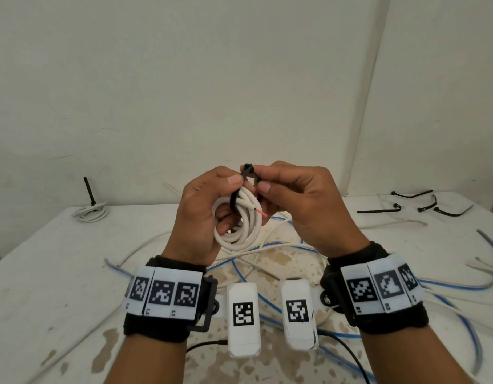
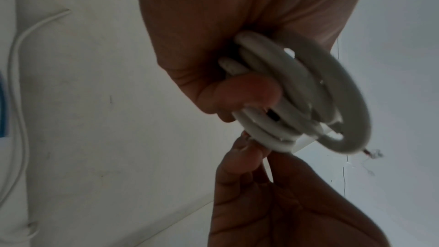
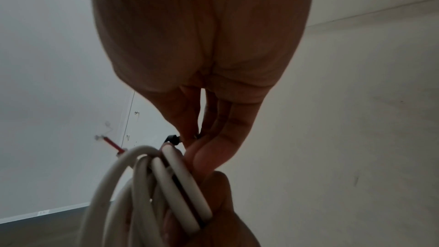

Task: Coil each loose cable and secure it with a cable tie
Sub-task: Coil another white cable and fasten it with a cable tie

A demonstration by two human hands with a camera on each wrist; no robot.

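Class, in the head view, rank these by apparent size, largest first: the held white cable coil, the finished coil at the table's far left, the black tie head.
1. Held white cable coil; nearer the camera, so only apparent.
2. Finished coil.
3. Black tie head.

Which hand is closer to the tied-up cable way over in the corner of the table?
The left hand. That bundle lies at the table's far left corner, on the left hand's side. The right hand is farther, across the coil.

walls (image 1: 184,79): plain off-white, corner at right | table (image 1: 46,273): white, brown-stained | light: even
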